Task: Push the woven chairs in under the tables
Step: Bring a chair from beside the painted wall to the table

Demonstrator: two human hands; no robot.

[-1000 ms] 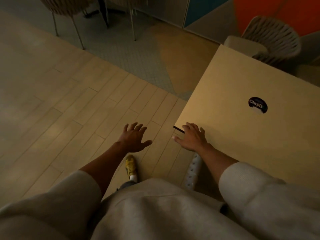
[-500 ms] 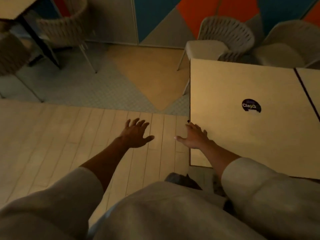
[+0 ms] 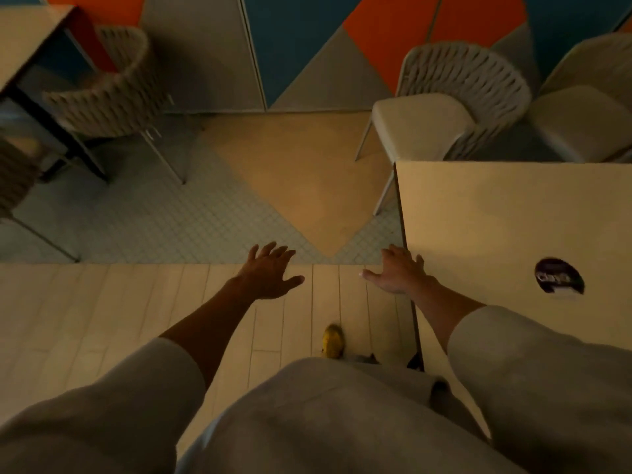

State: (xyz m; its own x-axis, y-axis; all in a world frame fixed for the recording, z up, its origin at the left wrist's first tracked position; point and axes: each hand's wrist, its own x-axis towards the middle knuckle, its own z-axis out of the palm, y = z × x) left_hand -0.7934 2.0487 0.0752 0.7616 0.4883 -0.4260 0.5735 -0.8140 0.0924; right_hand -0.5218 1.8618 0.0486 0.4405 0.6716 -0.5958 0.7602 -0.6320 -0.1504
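**Writing.** One dark round sticker (image 3: 559, 276) lies on the near table (image 3: 513, 217), toward its right side. Its lettering is smeared and cannot be read.

**Tables, 2.**
- The near table is cut off at the right border, and a pale sleeve covers its lower part.
- The second table (image 3: 30, 35) stands far to the left of the near table, with only a corner in view.

**Woven chairs, 4.**
- The first woven chair (image 3: 461, 97) stands at the near table's far left corner. Most of its seat is out beyond the far edge, and the tabletop partly hides its legs.
- The second woven chair (image 3: 588, 111) stands beyond the same far edge, further right, and is cut off by the border.
- The third woven chair (image 3: 102, 94) is far left of the near table, close against the second table, and blurred.
- The fourth woven chair (image 3: 13, 176) is also far left. Only part of its back and a leg show.

**Hands, 2.** Both have the fingers spread and hold nothing.
- The left hand (image 3: 268, 273) is over the plank floor (image 3: 85, 319), left of the near table and apart from it.
- The right hand (image 3: 398, 271) is at the near table's left edge, with fingertips over that edge. Whether they touch it cannot be told.

**Yellow shoe, 1.** The yellow shoe (image 3: 333, 340) is just left of the near table's left edge, partly hidden by clothing.
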